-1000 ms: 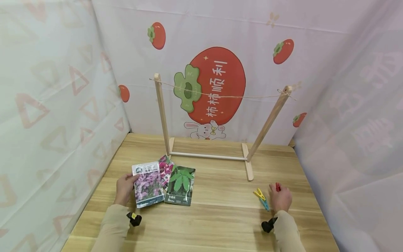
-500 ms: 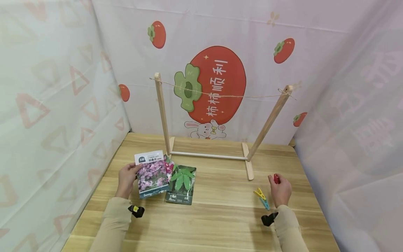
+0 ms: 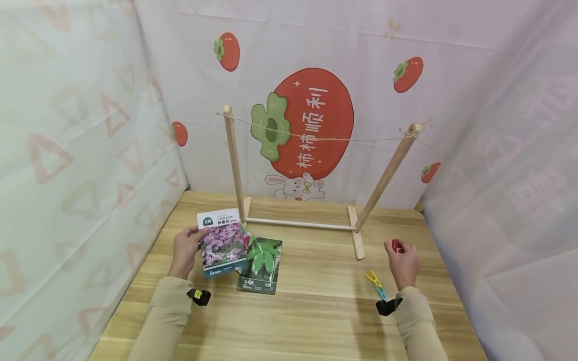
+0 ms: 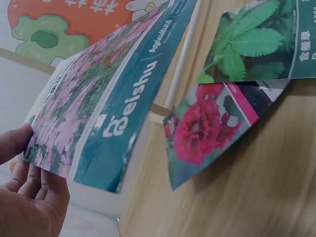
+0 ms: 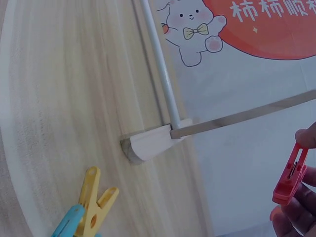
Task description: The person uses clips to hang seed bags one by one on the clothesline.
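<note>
My left hand (image 3: 185,249) pinches a seed packet with pink-purple flowers (image 3: 222,244) by its left edge, thumb on the front. In the left wrist view this packet (image 4: 94,98) is tilted and raised above the table. Beneath it lie a packet with a green leaf (image 3: 260,265) and one with a magenta flower (image 4: 202,131), the latter mostly hidden in the head view. At the right, my right hand (image 3: 403,263) holds a red clothespin (image 5: 291,175) between thumb and fingers. A yellow clothespin (image 5: 94,207) and a blue one (image 5: 69,222) lie together on the table nearby.
A wooden stand has a left post (image 3: 234,163), a right post (image 3: 387,178) and a string (image 3: 334,139) tied between their tops. A white rod (image 3: 298,224) joins its feet on the wooden table (image 3: 316,316). Printed cloth (image 3: 180,50) hangs behind and at both sides.
My left hand has lifted the pink-purple flower packet up and slightly right, off the other packets. My right hand has raised the red clothespin and moved a little forward.
</note>
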A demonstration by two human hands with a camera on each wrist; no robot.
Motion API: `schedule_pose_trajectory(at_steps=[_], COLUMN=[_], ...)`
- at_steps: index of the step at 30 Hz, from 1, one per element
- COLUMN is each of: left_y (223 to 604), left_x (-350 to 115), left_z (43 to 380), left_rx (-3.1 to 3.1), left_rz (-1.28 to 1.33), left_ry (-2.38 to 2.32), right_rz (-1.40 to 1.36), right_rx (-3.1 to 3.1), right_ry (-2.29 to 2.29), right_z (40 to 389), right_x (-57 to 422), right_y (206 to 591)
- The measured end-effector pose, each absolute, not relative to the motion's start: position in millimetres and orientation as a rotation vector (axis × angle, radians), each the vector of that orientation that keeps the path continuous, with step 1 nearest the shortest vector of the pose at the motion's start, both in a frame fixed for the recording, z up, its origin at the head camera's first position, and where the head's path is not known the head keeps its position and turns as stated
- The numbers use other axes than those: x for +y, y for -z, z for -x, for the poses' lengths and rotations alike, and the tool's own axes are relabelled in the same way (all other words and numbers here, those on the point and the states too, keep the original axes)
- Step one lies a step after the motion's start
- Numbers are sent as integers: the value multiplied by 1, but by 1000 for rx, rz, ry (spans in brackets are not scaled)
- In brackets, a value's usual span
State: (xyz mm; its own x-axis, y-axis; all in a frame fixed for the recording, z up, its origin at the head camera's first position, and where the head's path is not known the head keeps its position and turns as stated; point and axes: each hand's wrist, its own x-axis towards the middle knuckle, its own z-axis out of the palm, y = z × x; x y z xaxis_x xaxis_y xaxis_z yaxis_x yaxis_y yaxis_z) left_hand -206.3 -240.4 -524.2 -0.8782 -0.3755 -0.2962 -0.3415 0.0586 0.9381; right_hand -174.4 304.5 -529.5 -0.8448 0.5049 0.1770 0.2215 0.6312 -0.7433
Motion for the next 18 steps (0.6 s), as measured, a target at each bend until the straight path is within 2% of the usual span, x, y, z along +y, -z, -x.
schedule_pose_trajectory(at_steps=[18], left_y=[492], left_x=[-230], left_z=[223], left_rx=[-2191], left_rz=[-655], left_ry=[2050], right_rz=[519], right_rx=[-2434], right_ry=[-1228], right_z=[185], right_x=[298], right_y=[496])
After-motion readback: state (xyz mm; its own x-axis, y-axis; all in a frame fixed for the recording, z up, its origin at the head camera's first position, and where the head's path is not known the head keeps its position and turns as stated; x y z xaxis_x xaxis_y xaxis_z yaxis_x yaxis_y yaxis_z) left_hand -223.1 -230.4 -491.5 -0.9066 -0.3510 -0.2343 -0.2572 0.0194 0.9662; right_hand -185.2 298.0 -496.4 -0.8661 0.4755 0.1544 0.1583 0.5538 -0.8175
